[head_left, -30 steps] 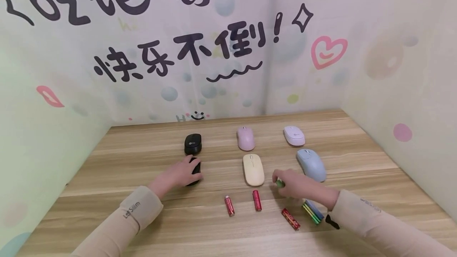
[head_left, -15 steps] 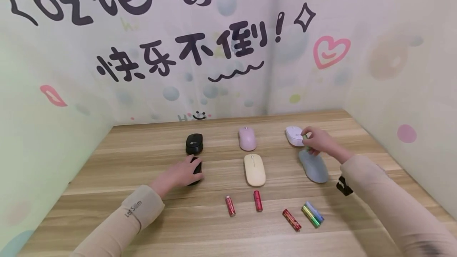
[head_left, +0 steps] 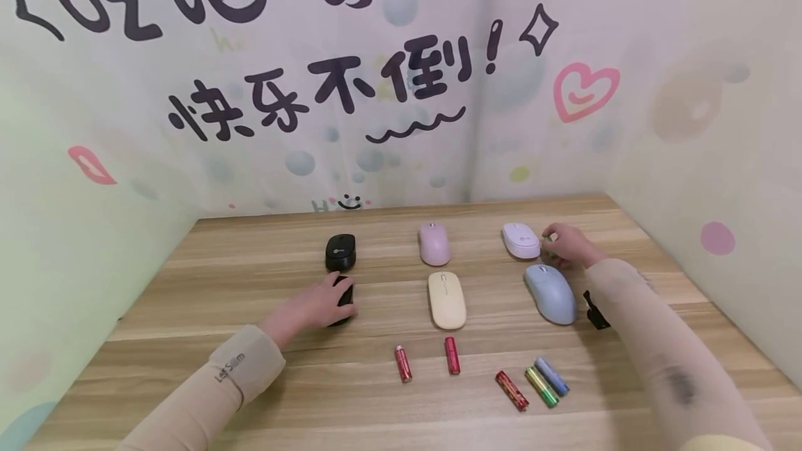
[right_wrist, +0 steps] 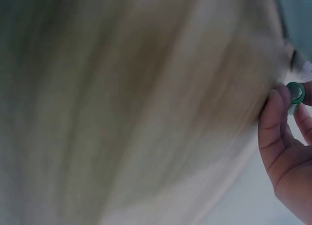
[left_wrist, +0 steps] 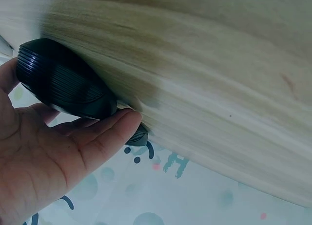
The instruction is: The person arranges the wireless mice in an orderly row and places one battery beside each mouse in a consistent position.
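My left hand (head_left: 316,301) holds a black computer mouse (head_left: 343,298) on the table, mostly covered from above. In the left wrist view the thumb and fingers lie along both sides of this black mouse (left_wrist: 63,79). Just behind it sits a second black mouse (head_left: 341,252). My right hand (head_left: 569,246) pinches a small green battery (head_left: 548,241) beside a pale lavender mouse (head_left: 521,241). The right wrist view shows the round end of the green battery (right_wrist: 295,92) between the fingertips. A light blue mouse (head_left: 551,294) lies just in front of this hand.
A pink-purple mouse (head_left: 434,243) and a cream mouse (head_left: 447,300) stand mid-table. Nearer me lie red batteries (head_left: 452,355), a yellow-green battery (head_left: 541,387) and a blue battery (head_left: 552,376). A printed cloth (head_left: 401,159) hangs along the back edge.
My right hand has carried the green battery from beside the cream mouse back past the blue mouse, then slightly right of the lavender mouse. The left hand stays on the black mouse.
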A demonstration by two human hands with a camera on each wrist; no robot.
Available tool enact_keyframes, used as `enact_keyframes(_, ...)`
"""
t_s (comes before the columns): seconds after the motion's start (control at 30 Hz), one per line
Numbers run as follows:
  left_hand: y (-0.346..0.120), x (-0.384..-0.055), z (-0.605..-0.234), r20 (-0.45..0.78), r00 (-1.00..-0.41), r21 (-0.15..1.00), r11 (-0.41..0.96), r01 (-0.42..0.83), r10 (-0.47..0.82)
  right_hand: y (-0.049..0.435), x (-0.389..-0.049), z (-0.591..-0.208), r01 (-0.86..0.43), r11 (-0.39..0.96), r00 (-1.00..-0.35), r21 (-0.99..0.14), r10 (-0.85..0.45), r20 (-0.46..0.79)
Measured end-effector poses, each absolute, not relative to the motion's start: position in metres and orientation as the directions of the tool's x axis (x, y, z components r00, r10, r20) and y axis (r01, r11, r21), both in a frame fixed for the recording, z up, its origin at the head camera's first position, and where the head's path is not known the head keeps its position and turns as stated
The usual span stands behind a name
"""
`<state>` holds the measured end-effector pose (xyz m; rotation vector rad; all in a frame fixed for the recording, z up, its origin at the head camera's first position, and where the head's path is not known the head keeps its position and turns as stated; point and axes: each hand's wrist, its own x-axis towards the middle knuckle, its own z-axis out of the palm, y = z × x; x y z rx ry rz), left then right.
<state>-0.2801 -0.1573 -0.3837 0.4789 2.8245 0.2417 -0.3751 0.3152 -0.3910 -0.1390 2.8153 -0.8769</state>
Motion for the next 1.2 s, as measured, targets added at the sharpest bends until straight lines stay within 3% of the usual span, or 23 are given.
enact_keyframes(0.4,-0.157,-0.282,-0.382,-0.244,-0.907,0.208,0.932,0.296,0.343,0.312,-0.382,-0.395,-0.100,0.874,-0.967,-0.475,-0.198,-0.162)
enact_keyframes(1.2,-0.157,-0.283,-0.384,-0.260,-0.901,0.197,0.932,0.304,0.349,0.313,-0.377,-0.387,-0.017,0.882,-0.964,-0.470,-0.140,-0.227)
